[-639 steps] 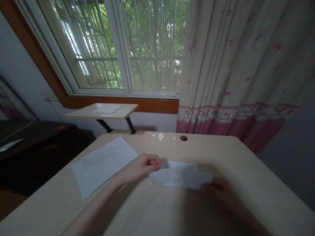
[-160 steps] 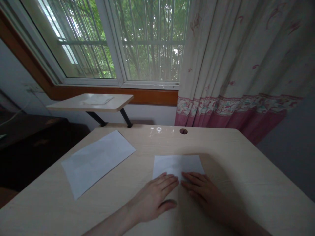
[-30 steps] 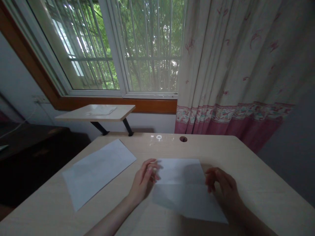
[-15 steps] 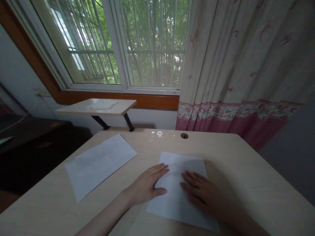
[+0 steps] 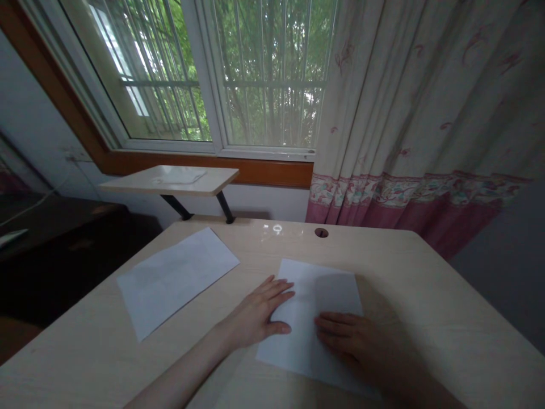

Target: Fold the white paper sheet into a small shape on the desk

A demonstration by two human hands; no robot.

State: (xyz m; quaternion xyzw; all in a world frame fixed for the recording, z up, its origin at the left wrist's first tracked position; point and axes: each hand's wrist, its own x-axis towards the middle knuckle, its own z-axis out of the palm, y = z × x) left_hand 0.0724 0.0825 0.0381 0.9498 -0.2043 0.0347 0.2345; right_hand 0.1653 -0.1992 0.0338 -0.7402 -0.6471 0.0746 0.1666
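Observation:
A white sheet of paper [image 5: 298, 346] lies flat on the desk in front of me. My left hand [image 5: 259, 315] rests at the sheet's left edge, fingers stretched out and thumb apart, with the fingertips on the paper. On the right half of the sheet lies my right hand [image 5: 353, 343], its fingers straight and close together, pointing left. It covers part of the sheet's right edge and lower right corner. Neither hand grips anything.
Another white paper [image 5: 179, 281] lies at an angle on the left of the desk [image 5: 447, 318]. A small raised shelf [image 5: 128, 184] on black legs bears a white item. Behind are a cable hole [image 5: 321, 233], a barred window and a curtain [image 5: 383, 190].
My right hand's fingers have drawn closer together, and the hand has shifted slightly down on the paper. My left hand stays at the left edge. The view has tilted a little.

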